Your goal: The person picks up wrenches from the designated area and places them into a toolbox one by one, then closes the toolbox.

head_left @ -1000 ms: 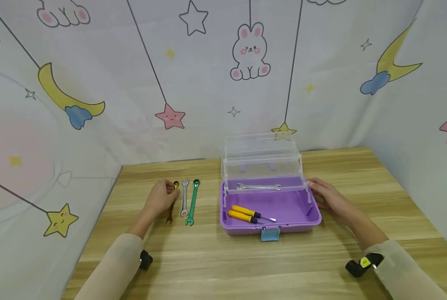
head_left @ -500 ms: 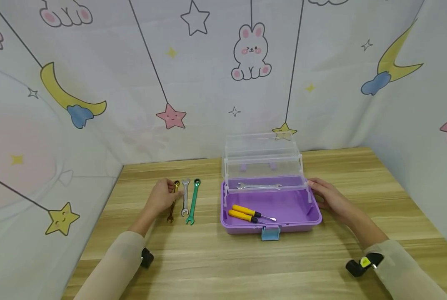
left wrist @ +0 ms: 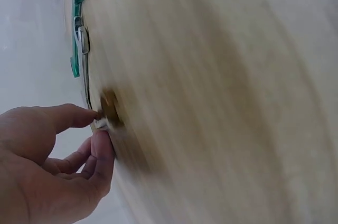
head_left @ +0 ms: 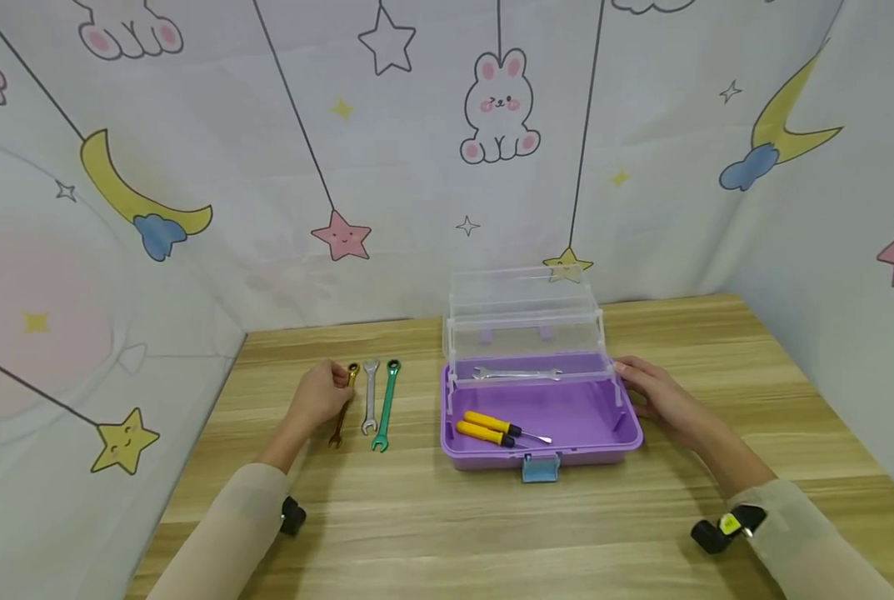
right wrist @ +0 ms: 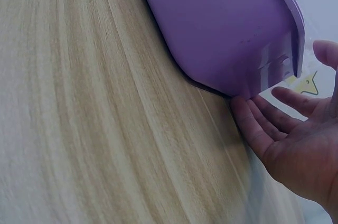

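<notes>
Plainly, the bench [head_left: 387, 533] had a wood-grained top in pale yellow and brown streaks. Its far edge, at twelve o'clock, met a white cloth backdrop [head_left: 417, 167] printed with rabbits, stars and moons, and more of this cloth rose along the nine and three o'clock sides.

Toward ten o'clock on the bench, a person's left hand [head_left: 321, 392] held a slim gold-brown metal wrench [head_left: 342, 418], the grip pinching it between thumb and fingers. At its three o'clock, a slim silver metal wrench [head_left: 370, 400] and a slim green metal wrench [head_left: 387, 407] lay side by side.

Farther toward three o'clock stood a purple plastic toolbox [head_left: 574, 407], its clear plastic upper part [head_left: 521, 290] raised at twelve and its blue latch [head_left: 540, 472] at six. Inside, two yellow-handled screwdrivers [head_left: 491, 422] lay toward eight o'clock. The person's right hand [head_left: 660, 396] was at the toolbox's three o'clock end, that grip loosely spread, fingertips touching the outer wall.
</notes>
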`<state>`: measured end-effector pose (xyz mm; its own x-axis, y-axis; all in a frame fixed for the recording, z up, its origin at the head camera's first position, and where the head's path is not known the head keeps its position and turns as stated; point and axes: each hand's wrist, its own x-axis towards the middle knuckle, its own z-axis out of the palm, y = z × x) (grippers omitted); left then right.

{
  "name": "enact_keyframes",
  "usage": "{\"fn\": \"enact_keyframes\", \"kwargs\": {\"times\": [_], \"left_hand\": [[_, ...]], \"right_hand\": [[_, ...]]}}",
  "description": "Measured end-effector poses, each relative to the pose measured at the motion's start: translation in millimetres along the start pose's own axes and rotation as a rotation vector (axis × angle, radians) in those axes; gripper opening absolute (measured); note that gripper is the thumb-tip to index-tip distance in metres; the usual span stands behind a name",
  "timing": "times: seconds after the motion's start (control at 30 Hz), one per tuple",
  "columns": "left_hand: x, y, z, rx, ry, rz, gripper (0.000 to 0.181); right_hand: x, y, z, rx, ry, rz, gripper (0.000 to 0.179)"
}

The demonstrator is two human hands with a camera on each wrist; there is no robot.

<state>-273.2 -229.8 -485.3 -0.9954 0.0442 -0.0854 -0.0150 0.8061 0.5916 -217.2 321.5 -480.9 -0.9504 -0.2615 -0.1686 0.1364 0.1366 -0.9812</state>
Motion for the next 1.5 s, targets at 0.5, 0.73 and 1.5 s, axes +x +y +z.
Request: {"fn": "enact_keyframes", "kwargs": {"times": [0.5, 0.73, 1.5], "left_hand": [[-8.4, 2.7, -3.2, 0.059, -0.024, -0.003, 0.019], [-10.7, -1.2, -7.8, 0.093, -0.021, 0.022, 0.022], [-17.7, 7.8, -32.0, 0.079, -0.119, 0.006, 0.025]], "right_hand": [[-2.1, 1, 2, -0.005, -0.006, 0.003, 0.052], [-1.8, 2, 3, -0.013, -0.004, 0.002, 0.060], [-1.5, 0, 2, -0.034, 0.007, 0.007, 0.062]]}}
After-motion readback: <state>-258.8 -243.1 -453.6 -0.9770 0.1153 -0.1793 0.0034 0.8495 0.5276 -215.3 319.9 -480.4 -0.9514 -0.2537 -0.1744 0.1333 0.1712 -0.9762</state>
